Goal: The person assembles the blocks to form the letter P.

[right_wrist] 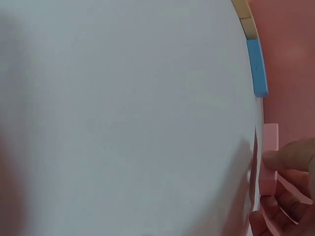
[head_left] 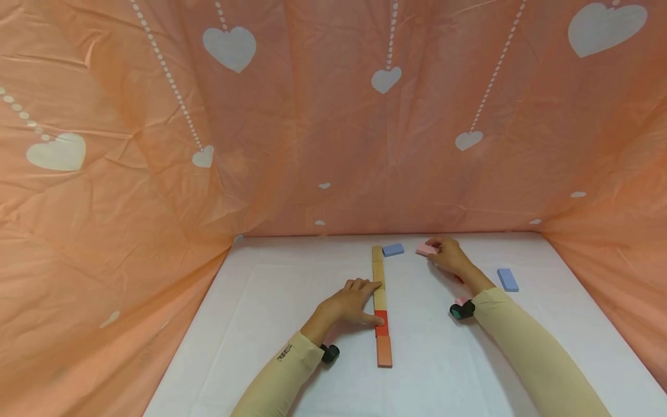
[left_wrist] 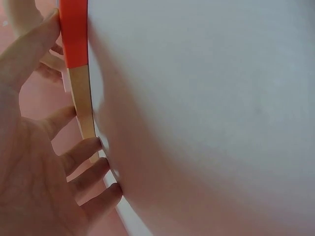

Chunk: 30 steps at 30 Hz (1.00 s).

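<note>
My right hand (head_left: 450, 256) pinches a pink block (head_left: 423, 249) near the table's back edge, with the thumb on its face in the right wrist view. A blue block (head_left: 394, 250) lies left of it, touching or close to the far end of a straight row. That row has several plain wooden blocks (head_left: 378, 272), a red block (head_left: 382, 317) and an orange-brown block (head_left: 384, 353) at the near end. My left hand (head_left: 350, 302) rests at the row's left side, fingers spread and fairly straight. Its thumb touches the red block and its index finger a wooden one.
Another blue block (head_left: 508, 280) lies to the right, beyond the right forearm. A second pink block (head_left: 461, 301) and a bit of red are partly hidden by the right wrist. An orange curtain (head_left: 333, 145) with white hearts hangs behind the white table (head_left: 292, 260).
</note>
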Available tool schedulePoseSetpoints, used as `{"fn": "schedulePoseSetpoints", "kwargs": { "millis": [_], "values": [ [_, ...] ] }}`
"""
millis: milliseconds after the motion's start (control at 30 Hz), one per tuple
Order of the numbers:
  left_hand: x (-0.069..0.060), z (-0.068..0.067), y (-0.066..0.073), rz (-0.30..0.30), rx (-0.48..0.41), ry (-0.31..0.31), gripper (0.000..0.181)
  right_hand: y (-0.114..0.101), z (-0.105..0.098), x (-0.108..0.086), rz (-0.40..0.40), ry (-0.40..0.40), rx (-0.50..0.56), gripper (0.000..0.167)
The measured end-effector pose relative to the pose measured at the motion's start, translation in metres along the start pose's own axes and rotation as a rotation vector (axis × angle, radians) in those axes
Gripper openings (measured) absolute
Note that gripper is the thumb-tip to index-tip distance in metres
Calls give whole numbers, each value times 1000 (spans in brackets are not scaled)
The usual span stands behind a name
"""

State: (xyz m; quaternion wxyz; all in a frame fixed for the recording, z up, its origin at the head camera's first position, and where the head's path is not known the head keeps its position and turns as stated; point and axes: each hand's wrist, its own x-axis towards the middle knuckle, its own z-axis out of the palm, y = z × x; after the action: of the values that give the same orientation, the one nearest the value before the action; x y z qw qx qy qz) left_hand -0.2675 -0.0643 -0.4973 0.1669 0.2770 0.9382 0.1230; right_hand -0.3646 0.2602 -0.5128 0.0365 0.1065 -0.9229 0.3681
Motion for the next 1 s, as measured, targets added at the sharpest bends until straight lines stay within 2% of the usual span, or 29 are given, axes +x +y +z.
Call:
{"fn": "schedulePoseSetpoints", "kwargs": {
  "millis": [333,633,1000],
  "values": [
    [0,0,1,-4,13,4,97,-13,7,4,51,-80,2,40],
    [0,0,2,0,12,6,97,-11,12,10,64,-109,-1,40],
    [0,1,1,-1,20,7,97,-12,18,15,2,-80,-14,36]
  ]
}}
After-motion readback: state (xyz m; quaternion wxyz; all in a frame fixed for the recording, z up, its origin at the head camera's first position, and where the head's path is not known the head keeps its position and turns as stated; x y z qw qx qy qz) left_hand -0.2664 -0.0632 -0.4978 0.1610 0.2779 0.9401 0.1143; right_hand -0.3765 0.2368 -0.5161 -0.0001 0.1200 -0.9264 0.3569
